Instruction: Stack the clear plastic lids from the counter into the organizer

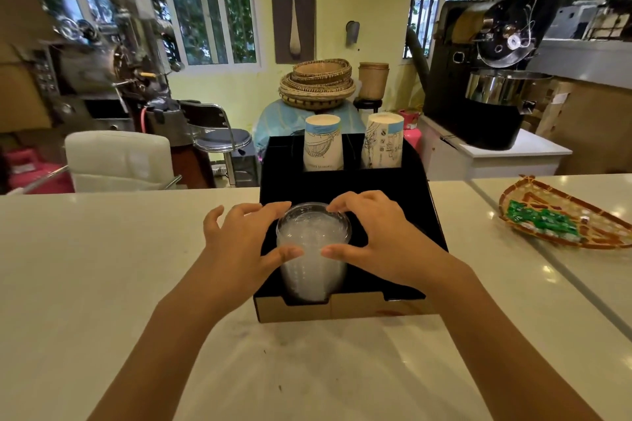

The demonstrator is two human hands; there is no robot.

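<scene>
A tall stack of clear plastic lids (313, 249) stands in the front left slot of the black cardboard organizer (393, 202) on the pale counter. My left hand (242, 243) cups the stack's left side, thumb on the front and fingers over the rim. Across from it, my right hand (379, 239) cups the right side, thumb on the front and fingertips resting on the top lid. Both hands touch the stack. Its lower part sits inside the slot behind the brown front wall.
Two stacks of paper cups (323, 143) (383, 142) stand upside down in the organizer's back slots. A woven tray with green packets (561, 219) lies at the right on the counter (102, 267). Behind the counter stand chairs and roasting machines.
</scene>
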